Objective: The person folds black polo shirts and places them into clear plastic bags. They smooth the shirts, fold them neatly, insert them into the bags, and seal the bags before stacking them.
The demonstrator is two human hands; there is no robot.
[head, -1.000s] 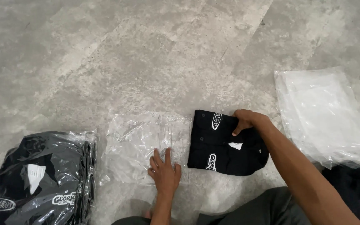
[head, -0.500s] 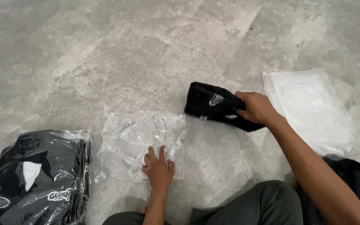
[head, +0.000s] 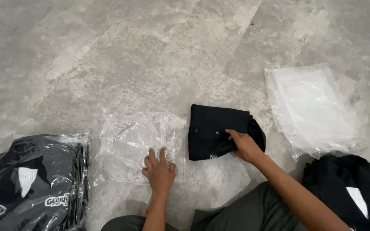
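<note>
Down on the grey concrete floor, we had our left hand pressed flat on a clear plastic bag, its fingers spread and extended, gripping nothing, only weighing on the bag's near edge; just beside the bag, to its right and touching or nearly touching its edge, lay a folded black shirt with small buttons showing along its left side; our right hand rested on the shirt's near right part, fingers laid loosely forward on the cloth, open rather than closed, and whether any fold was pinched beneath them we could not tell; farther right, apart from the shirt, sat a stack of empty clear bags; at the far left a pile of bagged black shirts lay wrapped in shiny plastic, near the flat bag's left edge; at the lower right a heap of loose black garments lay just below the stack of bags; our dark trouser legs showed at the bottom.
</note>
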